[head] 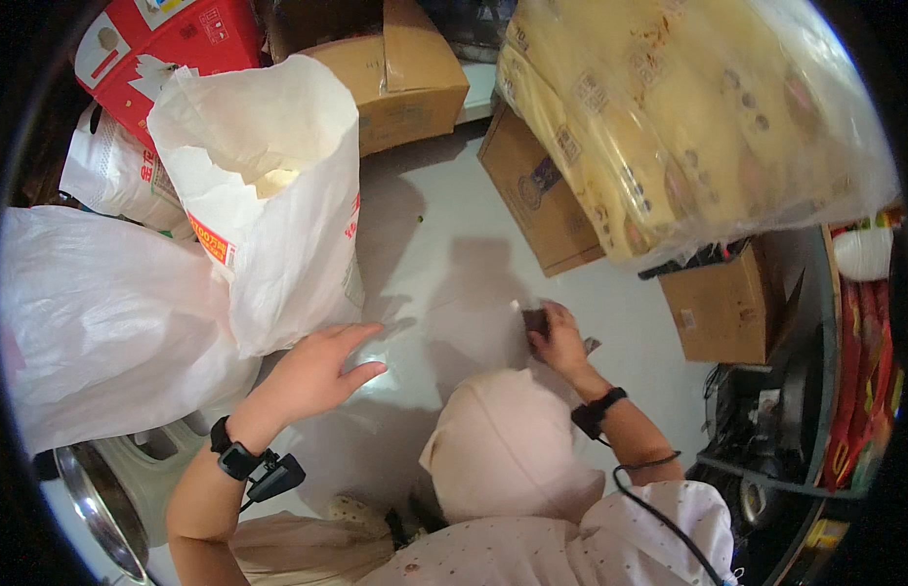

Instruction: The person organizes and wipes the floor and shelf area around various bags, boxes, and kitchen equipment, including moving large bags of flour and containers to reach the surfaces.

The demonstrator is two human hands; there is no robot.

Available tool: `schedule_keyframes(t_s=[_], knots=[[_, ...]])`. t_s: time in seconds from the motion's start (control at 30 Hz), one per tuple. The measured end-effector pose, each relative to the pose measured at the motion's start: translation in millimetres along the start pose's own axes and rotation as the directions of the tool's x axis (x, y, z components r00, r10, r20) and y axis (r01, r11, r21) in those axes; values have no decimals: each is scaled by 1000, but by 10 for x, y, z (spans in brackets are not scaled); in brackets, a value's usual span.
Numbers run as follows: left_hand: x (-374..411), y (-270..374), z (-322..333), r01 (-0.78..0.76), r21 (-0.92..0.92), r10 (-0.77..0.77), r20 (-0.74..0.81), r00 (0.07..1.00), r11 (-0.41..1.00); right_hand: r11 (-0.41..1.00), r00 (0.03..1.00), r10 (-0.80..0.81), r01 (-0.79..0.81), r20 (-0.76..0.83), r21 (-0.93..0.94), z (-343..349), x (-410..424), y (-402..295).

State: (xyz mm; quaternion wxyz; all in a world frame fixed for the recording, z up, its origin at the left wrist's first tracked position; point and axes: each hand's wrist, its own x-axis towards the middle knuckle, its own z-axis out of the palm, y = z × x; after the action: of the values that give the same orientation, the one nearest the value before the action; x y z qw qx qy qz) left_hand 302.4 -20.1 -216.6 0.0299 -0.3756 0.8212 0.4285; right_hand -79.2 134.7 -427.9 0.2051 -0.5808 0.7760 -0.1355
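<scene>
My left hand (326, 373) is beside the base of an upright white woven sack (300, 242), its thumb and fingers apart and nothing between them. The sack's mouth is open and torn at the rim; something pale shows inside. My right hand (560, 340) is low over the light floor (454, 308), its fingers round a small dark object (534, 321) with a pale tip; blur hides what it is. A small flat piece (592, 345) lies just right of that hand. Both wrists wear black straps with devices. My knee, in light cloth, is between the arms.
Left of the sack is a full white plastic bag (117, 315), with a metal lid or pan (102, 513) below it. A red carton (176, 51) and a cardboard box (410, 110) stand behind. At right are a large plastic-wrapped yellow pack (666, 132), another cardboard box (725, 308) and shelving.
</scene>
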Motion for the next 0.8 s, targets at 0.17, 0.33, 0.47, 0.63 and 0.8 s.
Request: schedule_keyframes(t_s=[0.17, 0.33, 0.47, 0.63, 0.8], knots=[[240, -241, 104, -222, 140, 241, -136, 961, 965, 726, 791, -576, 381, -205, -572, -207, 1806, -790], [298, -188, -183, -48, -60, 50, 27, 998, 997, 454, 908, -386, 34, -162, -890, -561, 3397, -1167], [329, -261, -216, 143, -382, -124, 75, 989, 913, 75, 980, -190, 80, 65, -994, -582, 3647, -1446], [408, -374, -267, 176, -586, -182, 50, 982, 791, -427, 939, -240, 127, 247, -895, -636, 3547, -1259], [425, -336, -270, 205, -555, -207, 60, 977, 807, -251, 966, -175, 144, 192, -957, -565, 3510, -1159]])
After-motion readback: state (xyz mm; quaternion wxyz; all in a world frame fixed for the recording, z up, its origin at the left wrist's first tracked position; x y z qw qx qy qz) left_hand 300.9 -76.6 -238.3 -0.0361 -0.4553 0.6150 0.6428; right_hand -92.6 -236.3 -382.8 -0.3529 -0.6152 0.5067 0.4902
